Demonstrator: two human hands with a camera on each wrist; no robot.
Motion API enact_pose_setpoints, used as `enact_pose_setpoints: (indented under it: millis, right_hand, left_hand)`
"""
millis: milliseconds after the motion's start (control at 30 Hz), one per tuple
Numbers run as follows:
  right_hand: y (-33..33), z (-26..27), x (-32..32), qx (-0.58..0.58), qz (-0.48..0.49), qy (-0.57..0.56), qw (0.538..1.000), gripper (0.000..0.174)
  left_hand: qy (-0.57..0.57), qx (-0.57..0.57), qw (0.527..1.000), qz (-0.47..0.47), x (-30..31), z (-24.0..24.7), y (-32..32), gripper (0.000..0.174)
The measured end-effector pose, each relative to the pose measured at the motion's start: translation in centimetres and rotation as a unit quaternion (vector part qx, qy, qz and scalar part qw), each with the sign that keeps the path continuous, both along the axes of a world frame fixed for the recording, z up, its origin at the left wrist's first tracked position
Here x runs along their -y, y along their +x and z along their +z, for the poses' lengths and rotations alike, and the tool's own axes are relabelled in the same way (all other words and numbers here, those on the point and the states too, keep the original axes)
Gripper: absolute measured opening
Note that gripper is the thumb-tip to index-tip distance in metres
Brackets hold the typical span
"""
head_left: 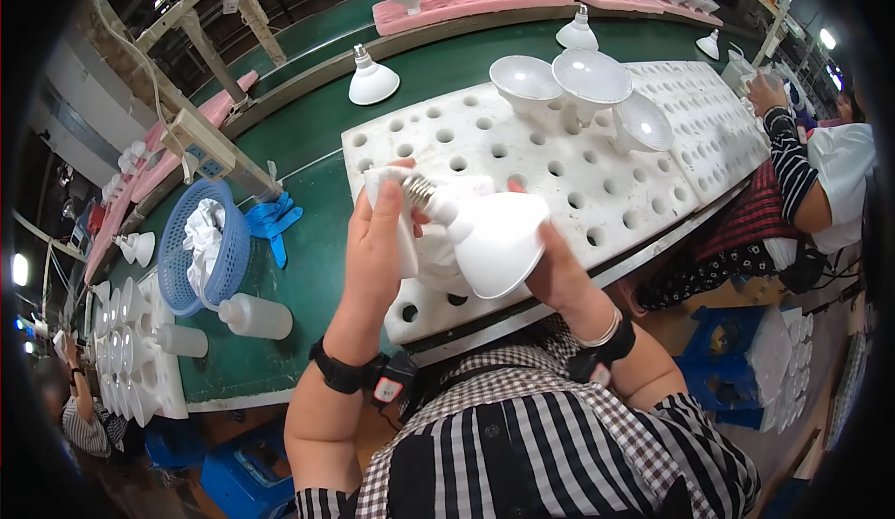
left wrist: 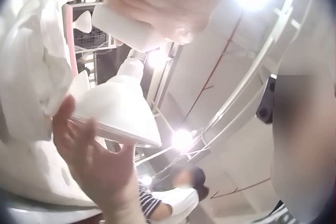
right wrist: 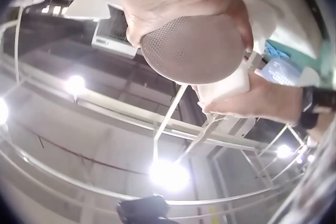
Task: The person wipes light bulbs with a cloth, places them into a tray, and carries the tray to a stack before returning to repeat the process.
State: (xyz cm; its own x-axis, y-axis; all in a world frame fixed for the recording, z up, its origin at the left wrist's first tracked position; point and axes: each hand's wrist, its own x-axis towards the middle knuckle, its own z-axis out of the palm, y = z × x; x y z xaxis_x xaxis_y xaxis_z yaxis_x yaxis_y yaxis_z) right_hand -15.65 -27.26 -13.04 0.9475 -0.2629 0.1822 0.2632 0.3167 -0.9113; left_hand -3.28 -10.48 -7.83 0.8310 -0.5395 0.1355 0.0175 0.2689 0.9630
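My right hand [head_left: 562, 272] grips a white reflector bulb [head_left: 503, 239] by its wide rim. The bulb is tilted, its metal screw base [head_left: 419, 189] pointing at my left hand [head_left: 371, 239]. That left hand holds a smooth white piece [left wrist: 123, 28] beside the screw base; I cannot tell what kind of thing it is. In the right wrist view the bulb's dimpled lens [right wrist: 194, 50] faces the camera. Below both hands lies a white foam board [head_left: 499, 151] with rows of round holes. Several more reflector bulbs [head_left: 591, 76] stand on it, lens up.
A blue basket [head_left: 166, 258] with white cloth [head_left: 205, 235] sits left, near blue gloves [head_left: 273, 222] and white bottles [head_left: 256, 318]. A bulb [head_left: 373, 83] stands on the green table behind the board. Pink foam [head_left: 475, 6] lies farther back. Another person [head_left: 834, 160] works at right.
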Motion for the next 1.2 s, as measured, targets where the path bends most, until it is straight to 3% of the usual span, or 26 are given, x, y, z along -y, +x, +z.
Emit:
enact_pose_setpoints:
  millis: [33, 67, 133, 167, 233, 300, 367, 400, 433, 467, 500, 533, 567, 633, 667, 767, 900, 1000, 1100, 1200]
  right_hand:
    - [0.1, 1.0, 0.3, -0.045, 0.086, 0.187, 0.978, 0.099]
    - [0.1, 1.7, 0.5, -0.088, 0.168, 0.364, 0.912, 0.093]
    - [-0.1, 1.8, 0.7, -0.104, 0.203, 0.383, 0.895, 0.089]
    - [-0.2, 1.8, 0.8, -0.120, 0.237, 0.402, 0.876, 0.087]
    - [-0.6, 1.8, 0.5, -0.109, 0.266, 0.393, 0.873, 0.084]
    - [-0.8, 2.0, 0.3, -0.102, 0.271, 0.390, 0.874, 0.083]
    - [-0.6, 1.7, 0.5, -0.119, 0.255, 0.397, 0.874, 0.082]
    - [-0.5, 1.4, 0.6, -0.117, 0.267, 0.404, 0.867, 0.085]
    - [-0.5, 1.5, 0.6, -0.116, 0.278, 0.411, 0.861, 0.089]
    - [-0.9, 1.9, 0.6, -0.128, 0.254, 0.350, 0.892, 0.093]
    - [-0.9, 1.8, 0.7, -0.127, 0.254, 0.350, 0.893, 0.093]
    - [-0.9, 1.5, 0.8, -0.125, 0.225, 0.294, 0.921, 0.094]
    - [-0.9, 1.3, 0.8, -0.123, 0.194, 0.238, 0.944, 0.096]
    - [-1.0, 1.9, 0.5, -0.130, 0.160, 0.224, 0.953, 0.098]
    - [-1.0, 2.2, 0.3, -0.136, 0.127, 0.208, 0.960, 0.100]
    - [-1.1, 2.3, 0.4, -0.106, 0.117, 0.173, 0.972, 0.098]
    - [-0.4, 0.6, 1.2, -0.062, 0.126, 0.184, 0.973, 0.088]
    - [0.3, -0.7, 2.1, -0.045, 0.054, -0.035, 0.997, 0.075]
    - [0.1, -1.8, 2.6, -0.074, 0.043, -0.038, 0.996, 0.055]
    - [0.0, -2.6, 2.9, -0.102, 0.042, 0.000, 0.994, 0.044]
  left_hand:
    - [0.000, 0.000, 1.000, 0.000, -0.1, 0.1, -0.1, 0.037]
    - [0.026, 0.131, 0.990, 0.038, -0.1, 0.1, -0.2, 0.043]
    - [0.094, 0.376, 0.916, 0.103, -0.5, 0.0, -0.3, 0.049]
    - [0.094, 0.376, 0.916, 0.103, -0.5, 0.2, -0.7, 0.049]
    - [0.234, 0.645, 0.718, 0.113, 0.0, 1.8, -2.2, 0.048]
    - [0.234, 0.633, 0.728, 0.125, 0.2, 1.8, -1.9, 0.051]
    - [0.223, 0.567, 0.781, 0.138, 0.5, 0.6, -0.1, 0.049]
    - [0.198, 0.484, 0.842, 0.136, 0.7, 0.1, 0.7, 0.045]
    - [0.196, 0.485, 0.842, 0.135, 0.3, -0.1, 1.1, 0.045]
    - [0.120, 0.312, 0.938, 0.085, -0.1, 0.0, 1.5, 0.044]
    - [0.039, 0.125, 0.991, 0.032, -0.4, 0.2, 1.7, 0.042]
    - [-0.003, 0.056, 0.998, -0.019, -0.9, 0.8, 1.4, 0.044]
    - [-0.001, 0.056, 0.998, -0.019, -1.1, 1.0, 1.0, 0.044]
    - [0.022, 0.050, 0.985, -0.162, -1.3, 1.2, 0.1, 0.047]
    - [0.072, 0.090, 0.981, -0.154, -1.2, 1.6, -0.8, 0.046]
    - [0.111, 0.069, 0.977, -0.167, -1.5, 1.9, -1.1, 0.038]
    - [0.066, -0.012, 0.992, -0.112, -1.7, 0.3, 0.7, 0.034]
    - [0.003, -0.044, 0.999, -0.002, -2.0, -0.6, 4.3, 0.030]
    - [-0.080, -0.139, 0.981, 0.112, -3.4, -0.7, 10.1, 0.020]
    - [-0.073, -0.116, 0.963, 0.233, -4.6, -0.7, 15.5, 0.024]
